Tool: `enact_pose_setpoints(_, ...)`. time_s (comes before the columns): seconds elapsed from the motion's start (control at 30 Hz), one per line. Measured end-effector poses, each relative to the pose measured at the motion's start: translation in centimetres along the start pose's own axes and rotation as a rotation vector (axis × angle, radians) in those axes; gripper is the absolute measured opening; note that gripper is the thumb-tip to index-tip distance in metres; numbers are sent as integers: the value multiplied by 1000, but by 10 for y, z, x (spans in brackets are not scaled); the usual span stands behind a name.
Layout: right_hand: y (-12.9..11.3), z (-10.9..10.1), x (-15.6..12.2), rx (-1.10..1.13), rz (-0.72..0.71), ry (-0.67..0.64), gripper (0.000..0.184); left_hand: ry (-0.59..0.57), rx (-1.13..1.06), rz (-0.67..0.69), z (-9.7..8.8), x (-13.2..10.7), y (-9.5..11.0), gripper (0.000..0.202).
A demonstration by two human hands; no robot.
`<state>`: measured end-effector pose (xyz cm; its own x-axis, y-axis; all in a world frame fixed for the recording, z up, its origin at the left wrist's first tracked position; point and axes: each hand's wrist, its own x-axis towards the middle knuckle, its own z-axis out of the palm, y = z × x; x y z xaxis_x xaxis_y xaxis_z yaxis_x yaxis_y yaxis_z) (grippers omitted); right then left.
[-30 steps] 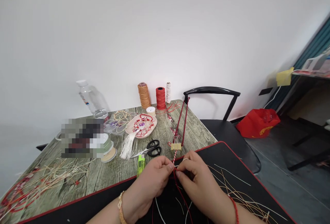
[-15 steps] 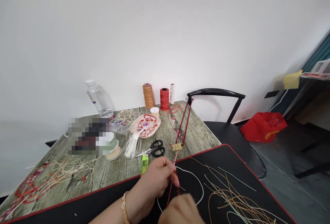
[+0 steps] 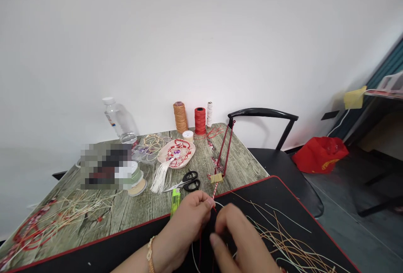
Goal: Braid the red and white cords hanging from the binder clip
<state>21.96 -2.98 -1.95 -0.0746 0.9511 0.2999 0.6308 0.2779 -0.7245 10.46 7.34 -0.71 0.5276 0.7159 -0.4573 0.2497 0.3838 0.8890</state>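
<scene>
Right hand (image 3: 239, 233): lower centre of the frame; fingers curled, thumb spaced from the forefinger. Whether it grips a strand cannot be told. Left hand (image 3: 195, 212): just left of it, thumb and forefinger pinched on the lower end of a braided cord (image 3: 215, 189). The cord is slender, spirally banded red and white, and runs from the left fingertips up to the clip, below the frame's middle.

Support surface: smooth black mat (image 3: 261, 191) with a raised-looking red edge. Thin cut strands (image 3: 289, 243), tan, white and pale green, lie crossed at lower right; black mat surface shows between them and the diagonal right edge.

Above the mat: flat-faced, gold-coloured binder clip (image 3: 216, 178), attached to a doubled dark red cord (image 3: 230, 147) drawn straight to the chair (image 3: 262, 112). Wood grain of the table (image 3: 244, 168) shows right of this cord.

Left of the clip: scissors (image 3: 182, 183) with black looped handles, a green plastic lighter (image 3: 175, 199) partly covered by the left hand, and a shallow pale dish (image 3: 192, 154). At the far edge: cylindrical orange spool (image 3: 180, 118), red spool (image 3: 200, 122) and narrower white spool (image 3: 209, 114).
</scene>
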Motion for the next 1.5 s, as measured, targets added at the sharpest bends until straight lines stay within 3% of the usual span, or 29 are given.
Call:
enact_pose_setpoints(0.03, 8, 2, 6, -1, 152, 76, 9, 3, 9, 22, 0, -1, 0, 20)
enact_pose_setpoints(0.1, 19, 7, 14, 88, 284, 152, 12, 7, 32, 72, 0, -1, -1, 21)
enact_pose_setpoints(0.27, 25, 21, 22, 453, 324, 229, 13, 30, 96, 215, 2, 3, -4, 21)
enact_pose_setpoints(0.4, 21, 25, 26, 666, 443, 218, 7, 4, 130, 258, 4, 4, -6, 20)
enact_pose_setpoints(0.57, 22, 17, 29, 491, 443, 317, 17, 39, 426, 403, 0, 2, -6, 18)
enact_pose_setpoints(0.8, 30, 13, 28, 392, 444, 291, 18, 24, 688, 445, -5, -2, -2, 19)
enact_pose_setpoints(1.0, 29, 10, 24, 263, 364, 235, 12, 26, 783, 450, -5, -6, 0, 23)
enact_pose_setpoints(1.2, 28, 10, 25, 234, 385, 209, 16, 44, 818, 437, -5, -6, -2, 24)
enact_pose_setpoints(1.5, 31, 10, 31, 410, 486, 196, 12, 43, 762, 443, -3, -7, -5, 21)
